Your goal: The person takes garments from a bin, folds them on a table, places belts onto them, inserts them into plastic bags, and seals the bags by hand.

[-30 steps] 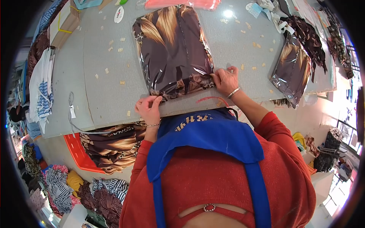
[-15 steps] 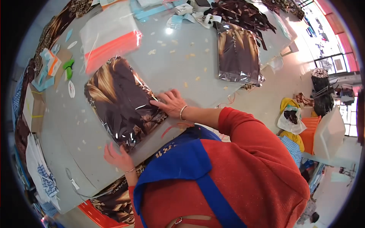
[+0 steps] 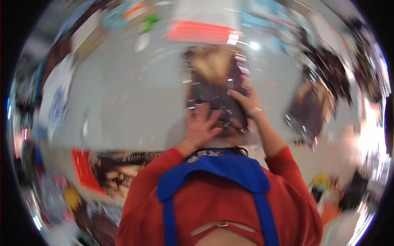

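Note:
A clear plastic bag with a folded dark brown and tan garment (image 3: 213, 78) inside lies on the grey table (image 3: 123, 90) in front of me. My left hand (image 3: 201, 126) rests with spread fingers on the bag's lower left part. At the bag's right edge is my right hand (image 3: 247, 100), its thumb lying over the plastic and its fingers stretched along the side. Motion blur softens the whole view.
Beyond the bag lies a stack of clear bags with a pink-red band (image 3: 203, 32). A second bagged garment (image 3: 310, 102) is at the right, beside dark fabric (image 3: 332, 69). White cloth (image 3: 57, 94) lies left. Below the table edge stands a red crate (image 3: 88, 172).
The view has swung round. My left hand has moved from beside the bag's lower corner onto the bag, and my right hand is now further up its right side. The bag now lies straighter.

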Demonstrator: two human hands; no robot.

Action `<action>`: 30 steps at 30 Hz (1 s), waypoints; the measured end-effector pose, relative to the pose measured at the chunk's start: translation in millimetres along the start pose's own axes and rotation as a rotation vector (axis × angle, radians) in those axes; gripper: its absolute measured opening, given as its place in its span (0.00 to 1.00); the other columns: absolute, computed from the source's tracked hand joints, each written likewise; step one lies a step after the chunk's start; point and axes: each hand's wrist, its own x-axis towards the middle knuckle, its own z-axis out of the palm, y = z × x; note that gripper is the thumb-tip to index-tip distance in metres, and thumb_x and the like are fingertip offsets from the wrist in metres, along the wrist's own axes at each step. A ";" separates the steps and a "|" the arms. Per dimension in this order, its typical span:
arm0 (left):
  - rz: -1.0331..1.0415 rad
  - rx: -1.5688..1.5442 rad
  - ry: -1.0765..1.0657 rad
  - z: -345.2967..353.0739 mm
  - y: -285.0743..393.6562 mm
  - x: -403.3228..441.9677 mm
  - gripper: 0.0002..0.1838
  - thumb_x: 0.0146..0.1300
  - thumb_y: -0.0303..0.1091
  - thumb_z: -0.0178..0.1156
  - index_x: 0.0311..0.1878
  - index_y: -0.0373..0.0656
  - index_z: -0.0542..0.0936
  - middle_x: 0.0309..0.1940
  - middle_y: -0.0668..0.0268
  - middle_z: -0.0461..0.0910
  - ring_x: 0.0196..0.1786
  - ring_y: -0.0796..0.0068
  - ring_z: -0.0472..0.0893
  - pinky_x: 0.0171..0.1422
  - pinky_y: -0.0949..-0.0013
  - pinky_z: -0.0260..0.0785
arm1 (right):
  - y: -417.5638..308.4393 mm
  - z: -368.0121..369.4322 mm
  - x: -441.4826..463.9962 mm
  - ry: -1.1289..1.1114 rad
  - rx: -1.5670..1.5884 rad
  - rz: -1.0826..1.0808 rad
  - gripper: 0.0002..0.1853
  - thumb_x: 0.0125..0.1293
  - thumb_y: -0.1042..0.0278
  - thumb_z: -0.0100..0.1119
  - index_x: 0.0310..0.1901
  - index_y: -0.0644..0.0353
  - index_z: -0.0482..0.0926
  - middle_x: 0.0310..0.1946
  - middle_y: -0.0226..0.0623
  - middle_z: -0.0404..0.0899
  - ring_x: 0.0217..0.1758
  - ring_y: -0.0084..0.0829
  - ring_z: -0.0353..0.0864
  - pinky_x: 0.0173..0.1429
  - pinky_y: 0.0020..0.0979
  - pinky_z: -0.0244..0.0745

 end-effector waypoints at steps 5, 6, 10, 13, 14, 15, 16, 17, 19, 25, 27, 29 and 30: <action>0.089 -0.162 -0.020 12.9 5.4 20.8 0.35 0.61 0.62 0.51 0.71 0.64 0.62 0.75 0.52 0.49 0.77 0.47 0.46 0.72 0.33 0.30 | 16.7 -51.6 12.7 -0.004 0.179 0.016 0.26 0.55 0.57 0.69 0.49 0.69 0.77 0.44 0.45 0.80 0.45 0.35 0.79 0.52 0.34 0.75; 0.051 -0.177 0.040 4.8 0.9 16.9 0.35 0.62 0.61 0.52 0.72 0.63 0.61 0.75 0.53 0.48 0.77 0.47 0.45 0.73 0.33 0.30 | 19.2 -65.9 14.4 0.037 0.230 0.025 0.25 0.55 0.58 0.69 0.48 0.70 0.78 0.44 0.45 0.80 0.44 0.34 0.79 0.52 0.34 0.75; -0.142 -0.191 0.117 -19.0 -9.7 -6.7 0.36 0.62 0.54 0.56 0.73 0.61 0.59 0.76 0.54 0.46 0.78 0.47 0.41 0.73 0.34 0.29 | 47.1 -178.3 22.5 0.194 0.297 0.059 0.23 0.57 0.63 0.67 0.47 0.75 0.80 0.44 0.45 0.80 0.43 0.32 0.79 0.52 0.31 0.75; -0.393 -0.097 0.290 -21.7 -53.1 -73.5 0.34 0.61 0.45 0.59 0.71 0.56 0.62 0.75 0.53 0.49 0.77 0.47 0.43 0.74 0.37 0.31 | 95.5 -315.3 52.5 0.188 0.182 0.021 0.28 0.55 0.60 0.68 0.50 0.77 0.78 0.48 0.46 0.78 0.46 0.36 0.78 0.53 0.34 0.74; -0.479 -0.010 0.415 -19.0 -69.6 -101.6 0.33 0.61 0.44 0.60 0.70 0.55 0.64 0.74 0.53 0.52 0.76 0.46 0.47 0.74 0.38 0.34 | 84.5 -347.0 46.1 0.214 0.083 0.126 0.29 0.54 0.59 0.68 0.51 0.76 0.77 0.49 0.46 0.78 0.46 0.37 0.78 0.54 0.34 0.74; -0.614 -0.009 0.536 -25.9 -83.3 -128.2 0.31 0.60 0.42 0.60 0.68 0.53 0.67 0.71 0.53 0.56 0.74 0.46 0.51 0.74 0.40 0.38 | 80.6 -359.3 36.1 0.282 0.155 0.042 0.31 0.54 0.60 0.68 0.54 0.75 0.75 0.51 0.47 0.77 0.46 0.39 0.78 0.55 0.35 0.74; -0.747 -0.004 0.657 -35.5 -95.7 -154.3 0.29 0.59 0.40 0.61 0.66 0.51 0.70 0.69 0.53 0.60 0.72 0.46 0.56 0.74 0.43 0.42 | 93.9 -392.1 42.2 0.309 0.201 0.155 0.31 0.55 0.59 0.66 0.56 0.72 0.74 0.51 0.46 0.77 0.49 0.40 0.78 0.55 0.35 0.74; -0.846 0.105 0.792 -52.6 -105.0 -174.3 0.26 0.57 0.37 0.63 0.61 0.47 0.73 0.64 0.53 0.67 0.67 0.47 0.63 0.71 0.48 0.50 | 100.2 -411.4 44.9 0.359 0.158 0.192 0.30 0.56 0.60 0.66 0.57 0.72 0.74 0.52 0.45 0.77 0.50 0.39 0.78 0.56 0.35 0.74; -0.986 0.293 0.960 -76.8 -133.3 -220.3 0.23 0.54 0.35 0.61 0.54 0.44 0.74 0.52 0.52 0.73 0.54 0.48 0.71 0.61 0.53 0.61 | 108.6 -419.3 54.5 0.469 -0.014 0.228 0.29 0.57 0.61 0.65 0.58 0.70 0.74 0.52 0.44 0.77 0.51 0.38 0.77 0.56 0.34 0.74; -2.031 0.148 0.562 -75.5 -197.4 -325.6 0.37 0.55 0.65 0.60 0.58 0.43 0.72 0.51 0.52 0.77 0.57 0.49 0.75 0.58 0.53 0.67 | 104.3 -335.5 111.3 0.476 -0.561 0.062 0.25 0.62 0.64 0.61 0.60 0.66 0.73 0.54 0.42 0.77 0.53 0.33 0.77 0.57 0.32 0.73; -1.960 0.078 0.452 -63.8 -219.6 -348.6 0.34 0.58 0.63 0.57 0.54 0.41 0.73 0.49 0.50 0.79 0.54 0.48 0.77 0.55 0.51 0.69 | 85.8 -260.4 121.9 0.335 -0.628 -0.103 0.24 0.63 0.66 0.60 0.60 0.65 0.72 0.54 0.42 0.77 0.54 0.32 0.76 0.57 0.31 0.73; -1.916 0.041 0.388 -55.1 -233.5 -362.1 0.31 0.62 0.61 0.55 0.50 0.39 0.75 0.45 0.48 0.80 0.50 0.47 0.79 0.52 0.51 0.71 | 61.9 -169.3 116.5 0.134 -0.603 -0.276 0.23 0.65 0.67 0.58 0.61 0.64 0.72 0.55 0.41 0.77 0.54 0.30 0.76 0.57 0.30 0.73; -1.912 0.035 0.381 -57.6 -234.8 -362.0 0.29 0.63 0.59 0.53 0.47 0.38 0.76 0.42 0.47 0.81 0.48 0.46 0.79 0.51 0.51 0.71 | 45.2 -118.4 104.0 0.007 -0.552 -0.365 0.23 0.65 0.67 0.58 0.61 0.63 0.72 0.55 0.40 0.77 0.55 0.30 0.76 0.57 0.30 0.72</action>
